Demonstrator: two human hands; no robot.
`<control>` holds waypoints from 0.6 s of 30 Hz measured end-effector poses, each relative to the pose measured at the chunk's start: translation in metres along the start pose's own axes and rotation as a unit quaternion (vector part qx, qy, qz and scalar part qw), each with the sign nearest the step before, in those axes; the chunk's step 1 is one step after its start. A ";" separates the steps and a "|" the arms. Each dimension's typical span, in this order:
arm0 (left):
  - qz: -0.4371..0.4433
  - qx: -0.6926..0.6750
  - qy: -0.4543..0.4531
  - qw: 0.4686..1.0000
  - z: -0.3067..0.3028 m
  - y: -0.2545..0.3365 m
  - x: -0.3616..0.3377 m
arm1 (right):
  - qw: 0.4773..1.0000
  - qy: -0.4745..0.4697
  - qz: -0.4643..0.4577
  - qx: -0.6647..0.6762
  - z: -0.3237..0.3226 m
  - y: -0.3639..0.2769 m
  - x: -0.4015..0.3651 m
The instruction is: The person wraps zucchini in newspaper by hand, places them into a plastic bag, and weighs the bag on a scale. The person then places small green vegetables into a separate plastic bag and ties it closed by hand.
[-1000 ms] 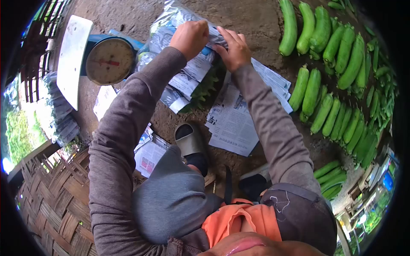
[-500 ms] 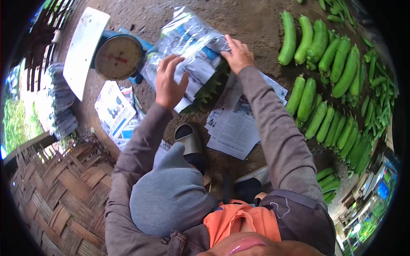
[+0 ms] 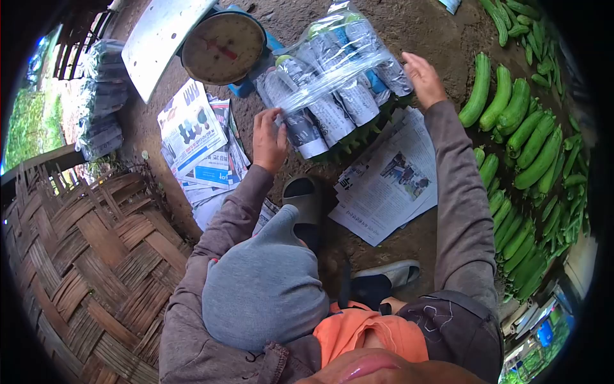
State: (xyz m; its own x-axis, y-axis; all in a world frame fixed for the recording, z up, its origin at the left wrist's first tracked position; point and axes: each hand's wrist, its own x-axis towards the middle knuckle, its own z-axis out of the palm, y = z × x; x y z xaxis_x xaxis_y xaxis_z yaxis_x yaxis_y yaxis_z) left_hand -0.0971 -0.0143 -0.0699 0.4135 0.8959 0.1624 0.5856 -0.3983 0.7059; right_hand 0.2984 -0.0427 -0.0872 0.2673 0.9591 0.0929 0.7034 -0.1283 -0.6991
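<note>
Left hand [image 3: 268, 142] half-curls by plastic-bagged newspaper rolls [image 3: 355, 104], hold unclear; right hand [image 3: 425, 82] extends, empty. I judge: packing; next needs two-handed grip.

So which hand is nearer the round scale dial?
Left. The left hand is below and slightly right of the dial in view; the right hand is farther, beyond the wrapped bundle's right end.

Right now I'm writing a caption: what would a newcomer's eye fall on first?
Probably the plastic-covered bundle of newspaper rolls between left hand and right hand, top centre. Next, rows of long green vegetables down the right side. Then the dial scale beside the bundle, upper left.
</note>
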 end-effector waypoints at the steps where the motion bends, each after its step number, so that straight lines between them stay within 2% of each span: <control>1: -0.019 -0.026 0.003 0.999 -0.001 -0.004 -0.003 | 0.998 0.017 -0.022 0.054 0.001 0.003 0.010; 2: -0.028 -0.032 -0.001 0.999 -0.001 -0.008 -0.005 | 0.996 0.024 -0.051 0.065 0.004 0.006 0.019; 5: -0.048 -0.037 -0.006 0.998 0.001 -0.014 -0.009 | 0.954 -0.091 0.048 0.281 0.030 0.022 0.047; 6: -0.053 -0.034 -0.007 0.998 0.003 -0.017 -0.010 | 0.944 -0.115 0.084 0.298 0.036 0.021 0.054; 8: -0.058 -0.035 -0.003 0.998 0.008 -0.024 -0.012 | 0.960 -0.138 0.092 0.227 0.032 0.024 0.061; 10: -0.030 0.036 -0.022 0.999 0.002 -0.025 -0.010 | 0.963 -0.153 0.100 0.197 0.030 0.029 0.063; 11: -0.014 0.071 -0.031 0.997 0.000 -0.026 -0.007 | 0.973 -0.142 0.072 0.168 0.030 0.031 0.063; 13: 0.008 0.054 -0.024 0.998 0.002 -0.030 -0.003 | 0.987 -0.118 0.018 0.107 0.030 0.036 0.059; 15: 0.047 0.046 -0.025 0.998 0.001 -0.035 0.002 | 0.987 -0.091 0.015 0.131 0.034 0.041 0.054; 18: -0.010 0.025 -0.063 0.998 0.005 -0.038 0.004 | 0.980 -0.068 0.044 0.183 0.042 0.046 0.047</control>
State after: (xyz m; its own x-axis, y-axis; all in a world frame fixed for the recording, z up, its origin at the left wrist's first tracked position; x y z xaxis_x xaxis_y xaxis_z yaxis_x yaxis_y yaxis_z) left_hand -0.1144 0.0032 -0.0995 0.4844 0.8730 0.0576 0.6281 -0.3928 0.6717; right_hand 0.3158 0.0066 -0.1446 0.2084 0.9763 -0.0575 0.3908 -0.1370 -0.9102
